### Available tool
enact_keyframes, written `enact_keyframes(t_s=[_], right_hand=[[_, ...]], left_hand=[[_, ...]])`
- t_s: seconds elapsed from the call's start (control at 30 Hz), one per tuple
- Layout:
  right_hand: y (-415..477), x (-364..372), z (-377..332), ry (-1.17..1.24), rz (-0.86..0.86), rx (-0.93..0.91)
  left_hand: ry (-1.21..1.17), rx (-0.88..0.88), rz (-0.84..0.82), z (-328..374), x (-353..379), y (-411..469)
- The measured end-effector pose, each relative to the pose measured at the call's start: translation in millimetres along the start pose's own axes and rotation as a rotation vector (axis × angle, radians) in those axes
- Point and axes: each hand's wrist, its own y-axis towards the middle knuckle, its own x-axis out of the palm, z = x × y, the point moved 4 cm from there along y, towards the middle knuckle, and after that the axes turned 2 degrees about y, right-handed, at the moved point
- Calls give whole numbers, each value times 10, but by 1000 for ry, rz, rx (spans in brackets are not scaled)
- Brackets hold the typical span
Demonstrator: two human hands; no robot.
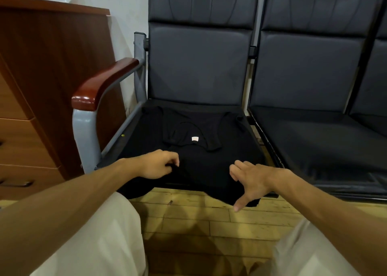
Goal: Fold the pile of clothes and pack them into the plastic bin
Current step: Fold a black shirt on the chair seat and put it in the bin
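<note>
**Black top point(201, 169) flat on a chair seat, pinched at its near left edge**

Black fabric covers most of the padded seat point(188, 105) of the left chair. The neckline lies toward the backrest point(199, 66), with a small white label point(194, 138) showing. The near hem hangs over the seat's front edge above the wooden floor point(188, 215). The left hand point(159, 164) pinches a fold of the top between thumb and curled fingertips, near the left side. The right hand point(253, 177) is over the near right part of the top, fingers spread and thumb pointing down; whether it touches the cloth I cannot tell. A glossy wooden armrest point(100, 83) and a brown drawer cabinet point(52, 55) stand at left, and a second dark seat point(314, 133) is at right.
</note>
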Motion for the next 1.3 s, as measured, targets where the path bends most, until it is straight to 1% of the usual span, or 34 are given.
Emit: enact_keyframes(t_s=[0.1,0.17,0.3,0.37,0.43,0.53,0.6,0.67,0.73,0.83,0.9,0.97,1.0,1.03,1.1,1.2,1.23,1.3], right_hand=[[39,71,-96,-254,43,37],[69,90,-130,-295,120,26],[28,-9,-76,-143,157,1],[11,-65,-26,-105,212,31],[27,-89,61,-71,276,97],[25,-133,238,57,355,218],[6,-188,357,162,421,305],[-2,-232,447,265,473,399],[1,-258,489,296,498,463],[10,-261,527,160,446,493],[21,-223,557,85,378,496],[49,-175,586,122,324,451],[68,-155,591,195,316,404],[87,-150,585,287,331,346],[84,-187,535,454,413,230],[57,-268,465,568,505,146],[44,-282,443,583,508,133],[28,-289,425,594,488,132]], left_hand=[[-161,-115,96,-66,-45,44],[-216,-168,133,-80,-56,69],[-153,-221,239,-165,-114,57],[-95,-232,223,-236,-127,35],[-28,-237,173,-274,-130,-2],[158,-257,121,-316,-126,-49],[195,-319,141,-394,-148,-85],[163,-420,221,-483,-210,-147],[96,-544,366,-556,-302,-241],[-59,-701,631,-659,-437,-431],[-184,-759,712,-752,-464,-514],[-312,-751,717,-813,-453,-539],[-394,-727,703,-824,-435,-538],[-499,-708,675,-835,-408,-524],[-706,-687,642,-835,-352,-524],[-826,-725,701,-868,-361,-585],[-858,-731,725,-876,-363,-606],[-960,-681,729,-820,-380,-632]])
